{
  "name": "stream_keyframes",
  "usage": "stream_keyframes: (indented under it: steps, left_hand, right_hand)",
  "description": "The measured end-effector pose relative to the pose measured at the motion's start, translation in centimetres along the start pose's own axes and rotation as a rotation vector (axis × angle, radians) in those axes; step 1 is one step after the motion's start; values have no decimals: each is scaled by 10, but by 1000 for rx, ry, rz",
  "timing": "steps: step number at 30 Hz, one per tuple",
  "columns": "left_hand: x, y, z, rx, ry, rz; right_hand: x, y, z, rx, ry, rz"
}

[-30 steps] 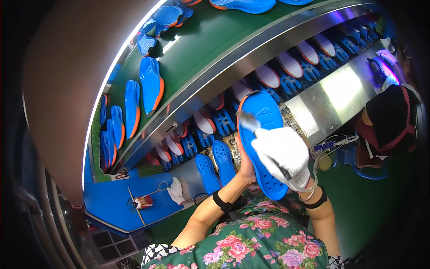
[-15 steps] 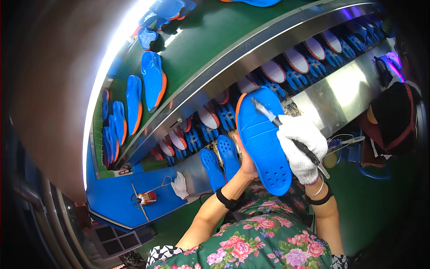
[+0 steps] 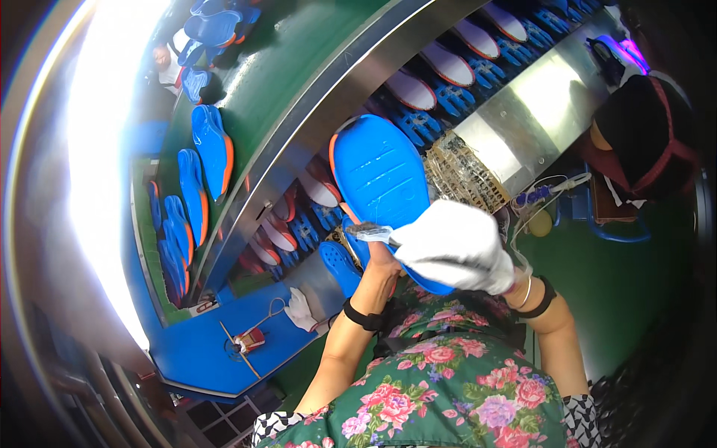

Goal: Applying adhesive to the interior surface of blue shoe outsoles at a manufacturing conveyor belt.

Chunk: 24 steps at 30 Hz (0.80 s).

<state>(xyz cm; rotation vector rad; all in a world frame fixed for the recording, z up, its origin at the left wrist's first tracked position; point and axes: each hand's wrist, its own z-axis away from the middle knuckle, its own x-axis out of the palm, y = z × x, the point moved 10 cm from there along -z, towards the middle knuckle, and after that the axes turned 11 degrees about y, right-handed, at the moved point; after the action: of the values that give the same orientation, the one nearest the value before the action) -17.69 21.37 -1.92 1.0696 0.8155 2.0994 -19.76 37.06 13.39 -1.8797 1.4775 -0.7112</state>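
A blue shoe sole (image 3: pixel 377 175) with an orange edge is held up in front of me, its wide end away from me. My bare left hand (image 3: pixel 382 257) grips it by the left side, the fingers mostly hidden behind it. My right hand (image 3: pixel 455 243), in a white knitted glove, is closed around a brush (image 3: pixel 370 232). The dark bristles point left, over the sole's left edge close to my left hand. The glove is slightly blurred and covers the sole's narrower end. Another blue sole (image 3: pixel 340 265) with small holes lies just left of my left wrist.
A green conveyor belt (image 3: pixel 299 52) carries several blue soles beyond a metal rail (image 3: pixel 321 104). Below it runs a rack of white-bottomed soles (image 3: pixel 448 63). A blue table (image 3: pixel 198 351) at left holds a small container (image 3: pixel 250 340), a stick and a white glove (image 3: pixel 300 310). Another person (image 3: pixel 642 142) is at right.
The brush has moved from the sole's wide end down and left to its left edge. The held sole has shifted left and slightly up in view. My left hand keeps its hold.
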Motion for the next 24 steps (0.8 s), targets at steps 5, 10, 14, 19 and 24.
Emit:
stream_keyframes:
  steps: [5,10,14,19,24]
  left_hand:
    - [4,2,-4,9,38,-65]
    - [27,-7,-5,-159,-555,402]
    - [34,3,-16,-148,-508,302]
    - [45,3,-12,-143,-509,334]
    - [42,11,-23,-115,-344,342]
  right_hand:
    - [-17,11,9,11,146,78]
    - [-11,27,14,228,92,-306]
    - [-16,-3,6,-72,53,178]
    - [-8,8,17,80,49,-19]
    - [-6,-9,23,-113,85,220]
